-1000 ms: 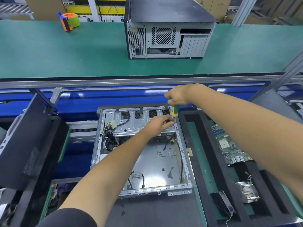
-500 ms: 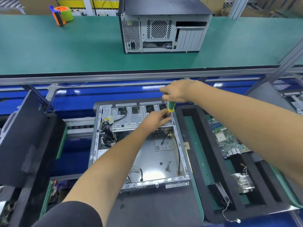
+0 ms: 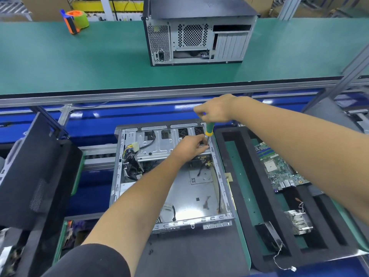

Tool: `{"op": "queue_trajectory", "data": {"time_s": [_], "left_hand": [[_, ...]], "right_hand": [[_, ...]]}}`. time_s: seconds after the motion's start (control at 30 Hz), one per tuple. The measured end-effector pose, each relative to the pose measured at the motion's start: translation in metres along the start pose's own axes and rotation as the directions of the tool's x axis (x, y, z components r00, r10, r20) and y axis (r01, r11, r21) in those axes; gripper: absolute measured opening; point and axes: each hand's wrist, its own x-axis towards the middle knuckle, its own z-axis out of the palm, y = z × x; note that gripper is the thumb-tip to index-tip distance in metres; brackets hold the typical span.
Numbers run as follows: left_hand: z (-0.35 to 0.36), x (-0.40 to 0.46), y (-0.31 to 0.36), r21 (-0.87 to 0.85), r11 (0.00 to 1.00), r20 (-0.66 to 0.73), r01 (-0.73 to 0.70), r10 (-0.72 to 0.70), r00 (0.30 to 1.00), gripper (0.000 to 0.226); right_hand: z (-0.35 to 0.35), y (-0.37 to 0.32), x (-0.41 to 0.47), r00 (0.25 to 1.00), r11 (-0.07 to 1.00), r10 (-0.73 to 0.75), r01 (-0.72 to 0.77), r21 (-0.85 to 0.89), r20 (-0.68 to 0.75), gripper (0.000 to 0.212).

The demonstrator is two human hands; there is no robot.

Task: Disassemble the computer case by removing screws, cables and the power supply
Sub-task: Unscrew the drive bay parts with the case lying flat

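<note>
Open computer case [image 3: 175, 196] lies flat on the dark mat, right hand [image 3: 216, 109] gripping screwdriver [image 3: 209, 132] upright at its far right corner, left hand [image 3: 190, 146] fingers pinching the shaft near the tip.

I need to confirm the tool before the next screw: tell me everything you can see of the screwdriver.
The screwdriver has a green handle with a yellow collar and a thin metal shaft. It stands nearly upright, tip down, at the far right corner of the open computer case. The right hand grips the handle top; the left hand pinches at the shaft near the tip, which is hidden.
</note>
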Motion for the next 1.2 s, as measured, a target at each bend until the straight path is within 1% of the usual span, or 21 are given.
{"op": "queue_trajectory", "data": {"time_s": [0.07,0.1,0.13,0.2,0.27,0.3,0.33,0.4,0.47,0.53,0.6,0.67,0.77,0.8,0.9,0.93,0.97,1.03,1.1,1.13,1.2], "left_hand": [[0.001,-0.002,0.002,0.009,1.0,-0.005,-0.005,0.005,1.0,0.018],[0.001,-0.002,0.001,0.005,1.0,-0.008,0.002,-0.001,1.0,0.019],[0.0,-0.001,0.001,-0.009,1.0,-0.017,0.013,-0.014,1.0,0.018],[0.0,0.0,-0.002,-0.047,0.998,-0.03,0.031,-0.032,0.999,0.017],[-0.001,0.001,-0.002,-0.07,0.997,-0.038,0.032,-0.035,0.999,0.016],[-0.001,0.001,-0.003,-0.073,0.997,-0.04,0.031,-0.034,0.999,0.016],[-0.001,0.002,-0.003,-0.074,0.997,-0.041,0.028,-0.032,0.999,0.016],[0.0,0.002,-0.003,-0.075,0.997,-0.041,0.024,-0.027,0.999,0.015],[0.0,0.002,-0.003,-0.078,0.997,-0.035,0.023,-0.026,0.999,0.016],[0.0,0.001,-0.003,-0.087,0.996,-0.026,0.029,-0.032,0.999,0.015],[-0.001,0.001,-0.002,-0.102,0.993,-0.02,0.055,-0.057,0.998,0.014],[-0.001,0.001,-0.001,-0.108,0.992,-0.023,0.063,-0.066,0.998,0.014],[-0.003,-0.001,0.002,-0.092,0.994,-0.036,0.051,-0.055,0.998,0.015],[-0.004,-0.001,0.002,-0.088,0.995,-0.038,0.05,-0.054,0.998,0.015],[-0.003,-0.001,0.002,-0.079,0.995,-0.043,0.053,-0.056,0.997,0.013],[-0.003,-0.001,0.003,-0.079,0.995,-0.042,0.055,-0.059,0.997,0.013],[-0.003,-0.001,0.002,-0.081,0.995,-0.042,0.057,-0.06,0.997,0.013],[-0.003,0.0,0.002,-0.097,0.994,-0.047,0.056,-0.061,0.997,0.014],[-0.004,-0.001,0.004,-0.112,0.992,-0.051,0.055,-0.061,0.997,0.014],[-0.004,-0.001,0.004,-0.113,0.992,-0.051,0.052,-0.058,0.997,0.014],[-0.004,0.0,0.003,-0.118,0.992,-0.054,0.053,-0.06,0.997,0.013]], "right_hand": [[-0.002,0.0,-0.002,0.997,0.995,-0.03,0.022,0.1,0.075,0.033],[-0.003,0.0,-0.003,0.994,0.995,-0.025,0.015,0.101,0.102,0.039],[-0.005,0.0,-0.004,0.994,0.998,-0.007,0.0,0.06,0.109,0.037],[-0.005,0.001,-0.004,0.995,0.993,0.052,-0.043,-0.112,0.082,0.02],[-0.005,0.003,-0.003,0.997,0.988,0.051,-0.042,-0.15,0.057,0.014],[-0.004,0.005,-0.002,0.998,0.995,0.039,-0.033,-0.095,0.056,0.008],[-0.003,0.006,-0.003,0.998,1.0,0.016,-0.016,-0.004,0.064,0.011],[-0.001,0.007,-0.006,0.995,0.983,-0.045,0.029,0.182,0.084,0.035],[0.001,0.003,-0.01,0.994,0.971,-0.083,0.064,0.229,0.074,0.036],[0.001,-0.002,-0.008,0.999,0.998,-0.026,0.023,0.057,0.039,0.019],[-0.003,-0.006,-0.007,1.0,0.995,0.017,-0.015,-0.1,0.014,0.018],[-0.005,-0.007,-0.005,0.999,0.998,0.001,0.001,-0.069,0.035,0.007],[-0.005,-0.007,-0.005,0.995,0.999,-0.036,0.034,0.019,0.098,0.033],[-0.006,-0.008,-0.005,0.994,1.0,-0.029,0.029,-0.001,0.108,0.035],[-0.007,-0.006,-0.003,0.996,0.976,0.057,-0.04,-0.216,0.073,0.024],[-0.007,-0.004,-0.001,0.996,0.969,0.063,-0.045,-0.243,0.068,0.024],[-0.006,-0.002,0.0,0.996,0.975,0.053,-0.037,-0.22,0.069,0.023],[-0.004,0.001,0.001,0.996,0.997,0.002,0.005,-0.073,0.085,0.013],[-0.005,0.001,-0.001,0.992,0.997,-0.042,0.034,0.066,0.119,0.028],[-0.005,0.002,-0.002,0.99,0.995,-0.048,0.036,0.094,0.133,0.032],[-0.006,0.002,-0.005,0.991,0.999,-0.008,0.002,0.048,0.135,0.024]]}}
